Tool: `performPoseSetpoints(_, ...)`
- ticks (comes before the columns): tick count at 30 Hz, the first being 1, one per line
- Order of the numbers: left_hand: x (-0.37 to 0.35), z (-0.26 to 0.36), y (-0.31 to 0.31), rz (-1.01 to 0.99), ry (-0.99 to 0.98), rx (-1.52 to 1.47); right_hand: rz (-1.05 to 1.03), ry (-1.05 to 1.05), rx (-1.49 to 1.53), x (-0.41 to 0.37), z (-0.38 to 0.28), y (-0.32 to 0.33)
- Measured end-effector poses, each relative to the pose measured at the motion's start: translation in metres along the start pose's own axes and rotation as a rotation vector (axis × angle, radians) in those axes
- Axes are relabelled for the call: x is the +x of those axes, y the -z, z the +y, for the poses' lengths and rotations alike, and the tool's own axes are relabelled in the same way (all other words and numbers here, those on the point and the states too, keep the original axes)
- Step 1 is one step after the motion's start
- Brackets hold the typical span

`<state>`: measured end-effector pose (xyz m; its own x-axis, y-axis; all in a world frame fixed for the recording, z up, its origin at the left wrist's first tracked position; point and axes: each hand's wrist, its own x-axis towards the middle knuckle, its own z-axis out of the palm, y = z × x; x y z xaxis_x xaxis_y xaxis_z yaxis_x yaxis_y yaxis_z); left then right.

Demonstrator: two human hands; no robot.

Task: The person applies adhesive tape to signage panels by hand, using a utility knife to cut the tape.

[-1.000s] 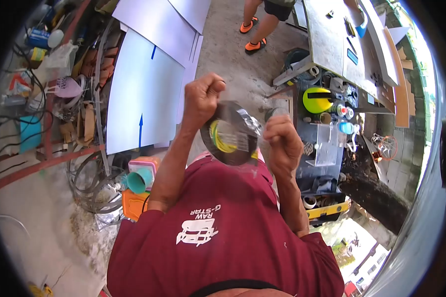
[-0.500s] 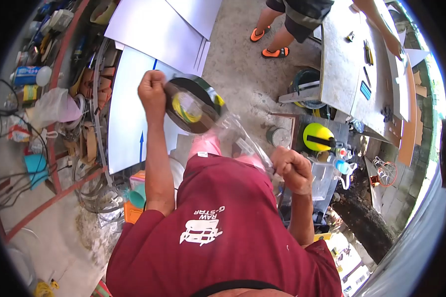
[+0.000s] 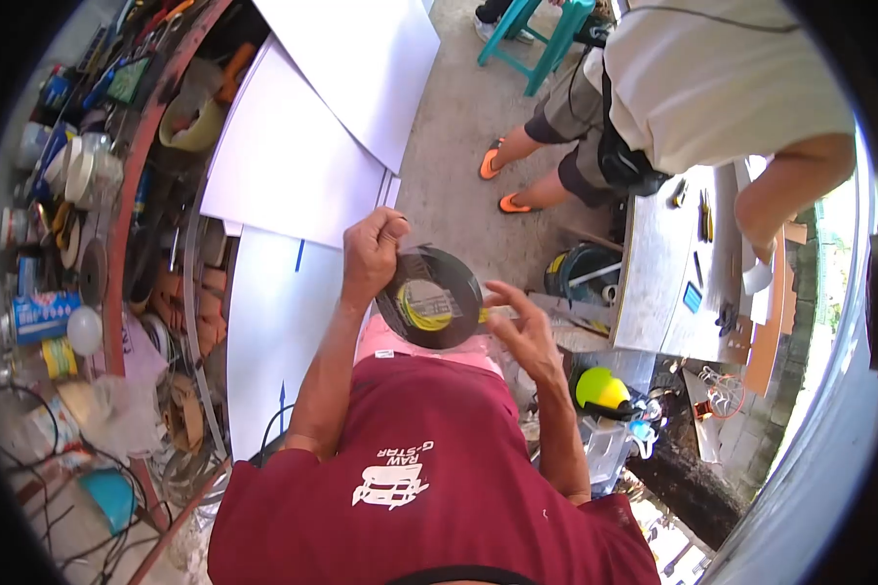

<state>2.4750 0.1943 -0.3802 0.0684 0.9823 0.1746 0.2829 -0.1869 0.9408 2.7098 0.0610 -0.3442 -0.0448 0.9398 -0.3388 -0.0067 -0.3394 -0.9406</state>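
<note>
My left hand (image 3: 373,252) is closed on the upper left edge of a round dark disc (image 3: 449,283) with a yellow and silver label at its middle. The disc hangs in front of my body, above the pink cloth on my lap. At the disc's right side is my right hand (image 3: 523,331), its fingers spread and bent, nothing visible between them. Whether a fingertip touches the disc's rim I cannot tell.
White sheets (image 3: 273,146) lie on the left beside a cluttered shelf (image 3: 127,185). A person (image 3: 712,88) leans over the workbench (image 3: 654,263) at the right. A green stool (image 3: 541,44) stands beyond. A yellow-green round object (image 3: 600,388) is at my right.
The disc has moved right and down with my left hand. My right hand has moved up and left and opened; the clear plastic it held is gone from it. The person has come closer.
</note>
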Motion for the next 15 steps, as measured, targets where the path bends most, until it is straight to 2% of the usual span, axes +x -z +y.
performPoseSetpoints(2,0.029,-0.005,-0.013,-0.012,0.008,-0.015,-0.032,-0.121,-0.145,0.031,-0.01,-0.004)
performPoseSetpoints(4,0.06,-0.011,-0.025,-0.031,-0.007,-0.001,-0.067,-0.088,-0.048,0.065,-0.013,-0.002)
performPoseSetpoints(5,0.076,-0.014,-0.029,-0.071,0.047,0.006,-0.023,-0.082,-0.048,0.079,-0.017,0.001)
performPoseSetpoints(9,0.149,-0.027,-0.053,-0.002,-0.168,0.165,0.145,-0.019,-0.052,0.146,-0.037,0.028)
performPoseSetpoints(12,0.198,-0.041,-0.08,0.129,-0.016,0.041,0.227,0.049,-0.074,0.208,-0.038,0.063)
performPoseSetpoints(13,0.21,-0.052,-0.089,0.08,0.132,0.021,0.252,0.076,-0.05,0.229,-0.049,0.07)
performPoseSetpoints(15,0.237,-0.062,-0.107,-0.073,0.353,-0.262,0.27,0.102,-0.043,0.265,-0.067,0.088)
